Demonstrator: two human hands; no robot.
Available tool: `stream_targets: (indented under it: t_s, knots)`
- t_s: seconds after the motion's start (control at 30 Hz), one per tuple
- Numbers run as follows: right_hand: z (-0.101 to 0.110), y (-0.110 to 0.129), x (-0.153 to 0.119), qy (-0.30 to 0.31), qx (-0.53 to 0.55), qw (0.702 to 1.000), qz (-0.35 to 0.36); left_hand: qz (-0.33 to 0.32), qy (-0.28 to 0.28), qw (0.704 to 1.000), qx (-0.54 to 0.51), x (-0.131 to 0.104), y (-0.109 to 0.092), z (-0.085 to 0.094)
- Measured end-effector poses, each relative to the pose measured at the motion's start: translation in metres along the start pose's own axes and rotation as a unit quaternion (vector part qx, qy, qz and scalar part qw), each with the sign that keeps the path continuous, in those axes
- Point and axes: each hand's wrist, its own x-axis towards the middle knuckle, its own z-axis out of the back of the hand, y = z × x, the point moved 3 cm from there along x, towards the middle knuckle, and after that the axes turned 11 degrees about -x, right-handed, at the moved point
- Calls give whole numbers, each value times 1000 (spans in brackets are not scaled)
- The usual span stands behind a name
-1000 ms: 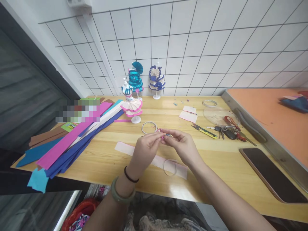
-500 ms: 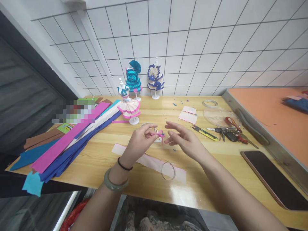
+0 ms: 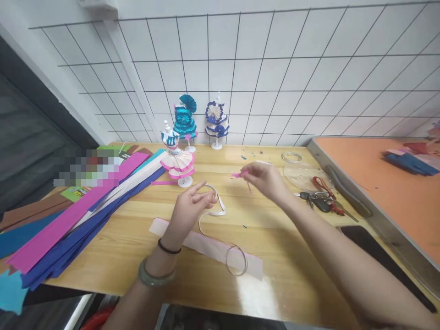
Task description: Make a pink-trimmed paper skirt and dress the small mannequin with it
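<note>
My right hand [image 3: 263, 181] pinches a small pink paper piece [image 3: 236, 175] above the table, with a thin strip dangling below the fingertips. To its left, my left hand [image 3: 187, 211] is open, fingers loosely apart, holding nothing that I can see. Just past those fingertips a narrow white ribbon [image 3: 220, 211] curls over the wood. Under the left wrist lies a long pale strip with a pink edge [image 3: 209, 250]. A thin wire ring [image 3: 236, 260] rests on that strip. A small dress form in a white and pink paper skirt [image 3: 178, 162] stands just beyond my left hand.
Two more dressed forms, one teal [image 3: 184, 119] and one navy and cream [image 3: 217, 120], stand by the tiled wall. Crepe paper strips [image 3: 85, 201] fill the left side. Keys [image 3: 321, 201], a phone [image 3: 385, 261] and a clear disc [image 3: 299, 176] lie at right.
The pink piece has passed from my left hand to my right, which has moved up and away. My left fingers have opened, and the white ribbon shows more fully. The view has shifted slightly.
</note>
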Motion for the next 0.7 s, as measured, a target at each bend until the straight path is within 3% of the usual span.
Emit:
stream_targets:
  t_s: [0.07, 0.2, 0.33, 0.5, 0.7]
  knots:
    - [6, -29, 32, -29, -93, 995, -27, -1, -20, 999, 38, 1, 4, 10]
    - [16, -75, 85, -44, -166, 984, -45, 17, -22, 996, 79, 1, 14, 24]
    - [24, -95, 103, -17, -222, 973, -60, 7, -10, 987, 159, 2, 21, 27]
    - [23, -95, 72, 39, -261, 963, -57, -55, 0, 935, 350, 5, 26, 24]
    - [8, -90, -24, 136, -304, 943, -19, -127, 25, 833, 538, 5, 35, 13]
